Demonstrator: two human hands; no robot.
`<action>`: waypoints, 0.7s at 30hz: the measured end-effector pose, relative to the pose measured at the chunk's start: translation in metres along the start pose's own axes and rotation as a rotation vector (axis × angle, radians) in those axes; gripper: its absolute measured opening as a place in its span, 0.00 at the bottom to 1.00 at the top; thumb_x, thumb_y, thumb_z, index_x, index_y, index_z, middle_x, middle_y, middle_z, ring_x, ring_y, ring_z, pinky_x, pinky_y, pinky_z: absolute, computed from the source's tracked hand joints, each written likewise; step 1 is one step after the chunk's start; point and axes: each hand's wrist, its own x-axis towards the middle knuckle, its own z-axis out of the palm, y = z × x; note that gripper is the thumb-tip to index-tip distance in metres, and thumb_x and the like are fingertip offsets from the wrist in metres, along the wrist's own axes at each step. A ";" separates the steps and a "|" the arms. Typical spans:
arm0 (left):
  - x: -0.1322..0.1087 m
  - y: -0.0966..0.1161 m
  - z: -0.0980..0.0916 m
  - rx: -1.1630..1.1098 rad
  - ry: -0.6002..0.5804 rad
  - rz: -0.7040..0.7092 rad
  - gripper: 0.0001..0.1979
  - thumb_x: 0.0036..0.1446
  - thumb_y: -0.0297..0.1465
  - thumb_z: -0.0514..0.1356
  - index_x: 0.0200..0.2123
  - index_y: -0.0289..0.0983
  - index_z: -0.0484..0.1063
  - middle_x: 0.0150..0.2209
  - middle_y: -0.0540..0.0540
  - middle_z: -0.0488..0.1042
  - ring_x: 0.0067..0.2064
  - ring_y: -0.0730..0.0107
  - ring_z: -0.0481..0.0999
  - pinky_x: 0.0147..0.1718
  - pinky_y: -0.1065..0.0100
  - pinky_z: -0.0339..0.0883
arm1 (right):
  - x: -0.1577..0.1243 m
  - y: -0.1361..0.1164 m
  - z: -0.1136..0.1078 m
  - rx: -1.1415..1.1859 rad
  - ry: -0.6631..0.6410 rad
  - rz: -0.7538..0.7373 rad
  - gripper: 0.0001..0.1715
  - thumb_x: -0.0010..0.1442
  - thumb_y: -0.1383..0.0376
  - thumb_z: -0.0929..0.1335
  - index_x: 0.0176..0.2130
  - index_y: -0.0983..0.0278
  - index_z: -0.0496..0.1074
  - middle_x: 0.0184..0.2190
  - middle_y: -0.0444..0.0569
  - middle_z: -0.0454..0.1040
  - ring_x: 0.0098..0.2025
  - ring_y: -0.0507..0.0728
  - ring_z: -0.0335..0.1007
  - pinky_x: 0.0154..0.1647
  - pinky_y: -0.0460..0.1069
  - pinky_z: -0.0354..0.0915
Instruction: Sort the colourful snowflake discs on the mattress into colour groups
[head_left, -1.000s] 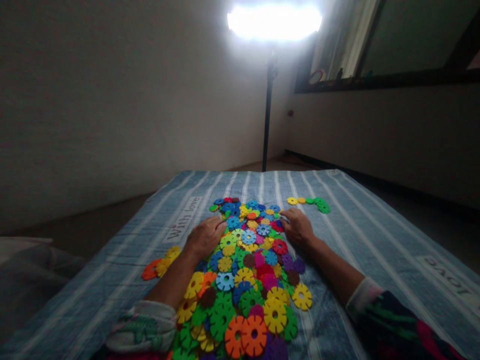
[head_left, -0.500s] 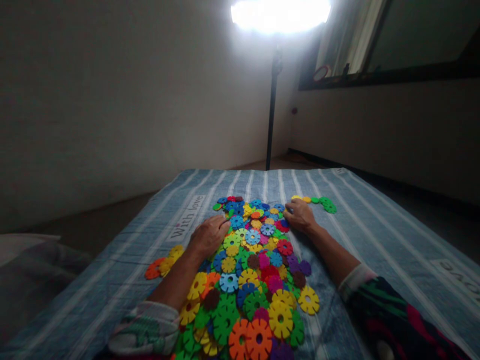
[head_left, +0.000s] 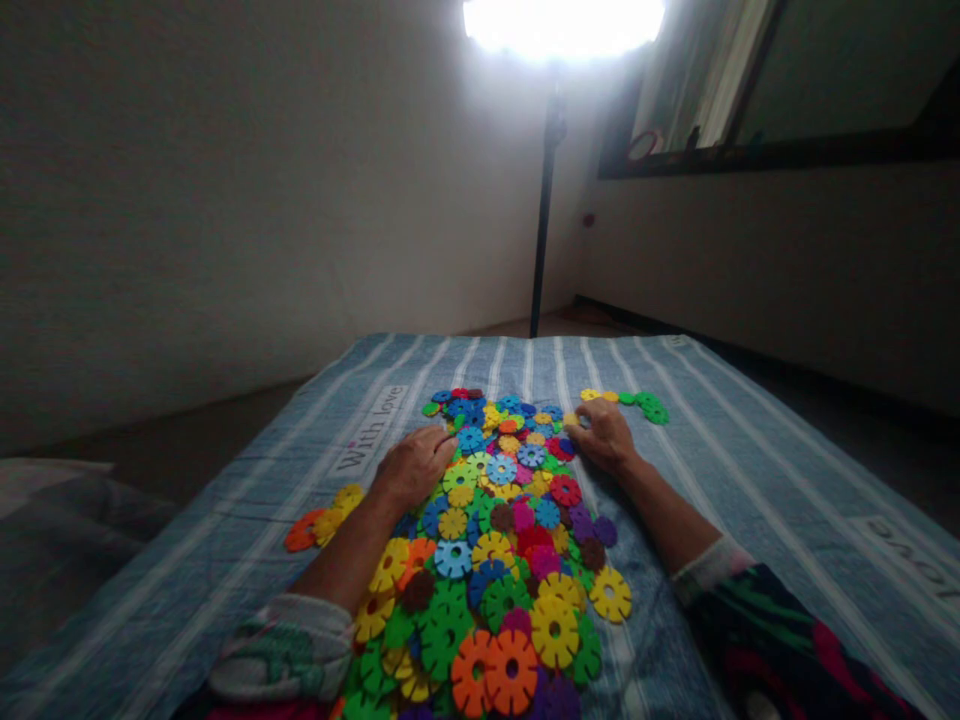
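Note:
A wide spread of coloured plastic snowflake discs (head_left: 501, 540) lies on a blue striped sheet (head_left: 735, 470). My left hand (head_left: 411, 466) rests palm down on the left side of the pile, fingers curled over the discs. My right hand (head_left: 604, 434) lies at the pile's far right edge, fingers bent and pinched around something small that I cannot make out. Just beyond it runs a short row of yellow, orange and green discs (head_left: 634, 402). A small group of orange and yellow discs (head_left: 324, 520) sits left of my left forearm.
The sheet bears the words "With love" (head_left: 370, 430) at the left. A bright lamp on a black stand (head_left: 546, 210) rises behind the sheet. Bare walls stand at left and right, with a dark-framed window (head_left: 780, 90) at the upper right. Crumpled cloth (head_left: 60, 520) lies at the far left.
My right hand has moved away from me along the pile's right edge toward the short row of discs. My left hand has stayed on the pile's left side.

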 end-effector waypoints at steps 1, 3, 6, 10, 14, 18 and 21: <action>0.000 0.000 0.000 -0.002 0.001 0.004 0.18 0.61 0.41 0.43 0.29 0.40 0.66 0.35 0.44 0.74 0.41 0.62 0.73 0.46 0.63 0.65 | 0.000 0.000 -0.001 0.017 0.027 0.003 0.11 0.54 0.63 0.68 0.36 0.66 0.76 0.37 0.54 0.74 0.43 0.60 0.67 0.46 0.52 0.61; 0.000 0.000 0.000 -0.005 0.005 0.010 0.18 0.61 0.40 0.42 0.29 0.40 0.66 0.36 0.43 0.74 0.42 0.61 0.73 0.46 0.62 0.65 | 0.001 -0.003 -0.001 0.063 0.064 -0.010 0.11 0.54 0.63 0.68 0.37 0.65 0.76 0.37 0.53 0.74 0.43 0.60 0.68 0.47 0.52 0.61; 0.000 -0.001 0.002 -0.005 0.015 -0.001 0.18 0.61 0.40 0.42 0.31 0.39 0.67 0.38 0.42 0.75 0.45 0.61 0.73 0.48 0.61 0.65 | 0.007 -0.012 0.001 0.118 0.026 -0.082 0.09 0.54 0.63 0.69 0.36 0.63 0.77 0.39 0.52 0.75 0.45 0.60 0.68 0.49 0.53 0.61; -0.001 -0.002 0.003 0.004 0.015 -0.006 0.17 0.62 0.39 0.43 0.31 0.40 0.68 0.38 0.44 0.75 0.44 0.62 0.73 0.49 0.63 0.65 | 0.019 -0.023 0.005 0.065 -0.085 -0.173 0.09 0.52 0.65 0.70 0.36 0.61 0.79 0.48 0.54 0.73 0.52 0.62 0.65 0.53 0.55 0.59; 0.000 -0.002 0.003 -0.008 0.015 -0.005 0.16 0.61 0.39 0.44 0.31 0.40 0.69 0.39 0.44 0.76 0.45 0.63 0.74 0.50 0.64 0.64 | 0.026 -0.023 0.007 -0.016 -0.174 -0.197 0.15 0.51 0.65 0.71 0.40 0.62 0.80 0.50 0.55 0.72 0.53 0.62 0.64 0.54 0.54 0.59; 0.000 -0.002 0.004 0.004 0.006 -0.023 0.17 0.61 0.39 0.44 0.30 0.40 0.67 0.37 0.44 0.75 0.43 0.62 0.74 0.48 0.64 0.65 | 0.030 -0.023 0.007 -0.056 -0.178 -0.211 0.12 0.51 0.62 0.72 0.37 0.62 0.80 0.49 0.54 0.72 0.52 0.62 0.62 0.53 0.54 0.58; 0.001 -0.003 0.004 0.009 0.002 -0.010 0.17 0.61 0.40 0.43 0.29 0.40 0.66 0.35 0.44 0.74 0.42 0.62 0.73 0.46 0.63 0.65 | 0.032 -0.025 0.008 -0.068 -0.207 -0.251 0.09 0.55 0.60 0.70 0.31 0.62 0.79 0.45 0.53 0.73 0.49 0.60 0.63 0.51 0.52 0.58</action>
